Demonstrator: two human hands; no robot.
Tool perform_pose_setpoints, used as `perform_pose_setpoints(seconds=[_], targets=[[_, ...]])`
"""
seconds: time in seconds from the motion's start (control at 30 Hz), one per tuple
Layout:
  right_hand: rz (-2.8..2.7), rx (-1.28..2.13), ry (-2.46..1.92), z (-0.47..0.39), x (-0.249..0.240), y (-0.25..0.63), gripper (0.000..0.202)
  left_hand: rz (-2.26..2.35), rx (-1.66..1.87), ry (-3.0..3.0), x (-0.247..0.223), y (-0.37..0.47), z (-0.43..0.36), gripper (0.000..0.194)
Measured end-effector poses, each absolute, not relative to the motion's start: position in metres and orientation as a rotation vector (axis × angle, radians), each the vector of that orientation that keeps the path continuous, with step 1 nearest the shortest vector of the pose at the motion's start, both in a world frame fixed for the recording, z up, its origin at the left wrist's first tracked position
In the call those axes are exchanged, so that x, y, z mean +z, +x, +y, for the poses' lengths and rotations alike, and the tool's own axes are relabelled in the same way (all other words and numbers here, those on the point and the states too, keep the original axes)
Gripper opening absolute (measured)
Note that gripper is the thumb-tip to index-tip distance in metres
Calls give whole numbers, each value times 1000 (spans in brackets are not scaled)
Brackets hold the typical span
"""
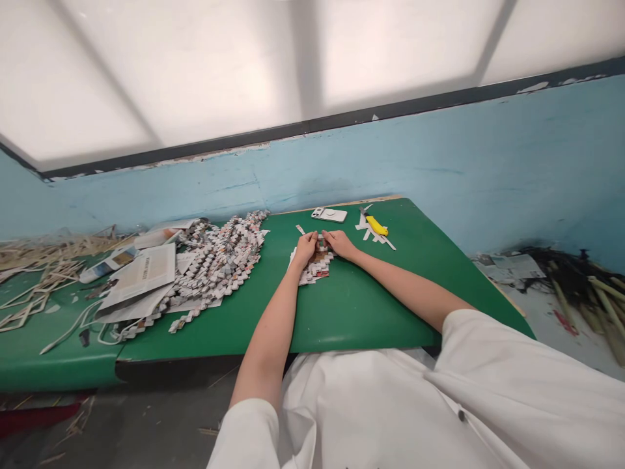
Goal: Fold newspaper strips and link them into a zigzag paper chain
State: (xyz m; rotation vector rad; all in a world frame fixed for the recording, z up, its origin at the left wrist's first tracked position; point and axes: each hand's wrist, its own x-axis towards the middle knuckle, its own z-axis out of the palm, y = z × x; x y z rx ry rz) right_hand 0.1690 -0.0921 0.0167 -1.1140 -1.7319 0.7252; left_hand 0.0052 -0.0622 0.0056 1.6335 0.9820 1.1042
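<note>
Both hands meet over the green table, gripping a small zigzag piece of folded newspaper strips [320, 267]. My left hand [306, 247] is closed on its upper left part, with a loose paper strip [299, 229] sticking out just behind. From the other side, the fingers of my right hand [340, 244] pinch the piece near its top edge. The fingertips almost touch, and the exact fold between them is too small to make out. Part of the piece hangs below the hands toward me.
A white phone [330, 215] lies behind the hands. To the right, a yellow utility knife [376, 225] rests on cut paper strips [385, 241]. At left stand a heap of folded-paper chains [219, 257], newspaper sheets [146, 277], a white cable [68, 335] and thin wooden strips [43, 286].
</note>
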Motion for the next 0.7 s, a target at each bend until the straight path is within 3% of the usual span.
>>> perform_pose_setpoints(seconds=[0.33, 0.7], targets=[[-1746, 694, -1134, -90, 14, 167, 66, 998, 1104, 1600, 8, 7, -63, 53], [-1786, 517, -1103, -82, 7, 171, 41, 997, 1096, 1563, 8, 6, -66, 53]])
